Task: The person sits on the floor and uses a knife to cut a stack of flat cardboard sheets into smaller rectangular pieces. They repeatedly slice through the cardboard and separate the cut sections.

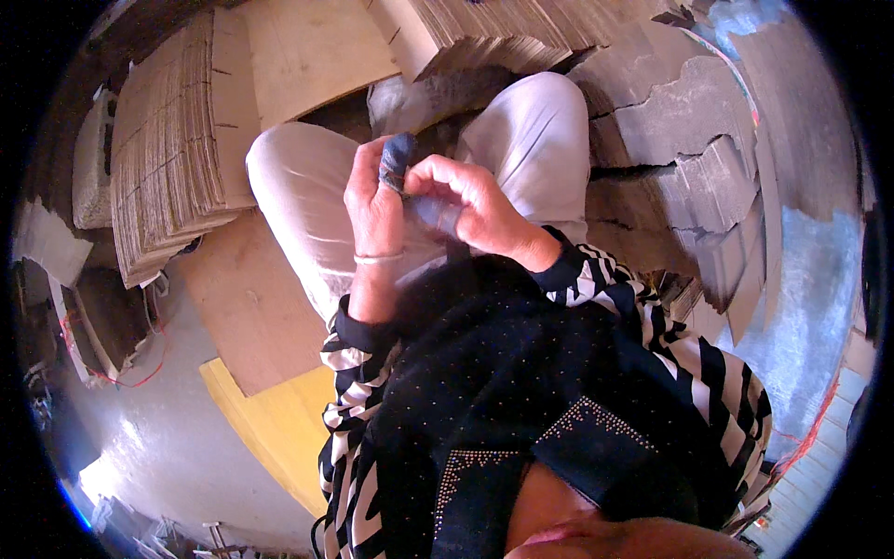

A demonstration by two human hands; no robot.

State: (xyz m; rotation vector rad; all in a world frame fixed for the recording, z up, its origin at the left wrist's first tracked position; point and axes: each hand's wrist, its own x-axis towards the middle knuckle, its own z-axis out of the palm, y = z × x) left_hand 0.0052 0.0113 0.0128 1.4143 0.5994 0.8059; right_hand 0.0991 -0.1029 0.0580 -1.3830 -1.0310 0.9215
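Observation:
Between my thighs both hands meet over my lap. A dark blue-grey wrap (397,158) covers what looks like the thumb of my left hand (374,210), and a thin reddish-brown band crosses it. The left fingers lie beside and behind the thumb, partly hidden, with no object visible in them. Bent fingers of my right hand (475,205) touch the base of the wrap. Below those fingers, a blurred greyish, partly see-through thing (434,214) sits within the right hand's curl. Motion blur hides its kind.
Stacked flat cardboard (168,149) stands left of my knees, and another cardboard stack (494,37) lies ahead. Torn grey-brown cardboard sheets (684,121) pile up at the right. A brown board (256,298) and a yellow board (270,429) lie on the floor at left.

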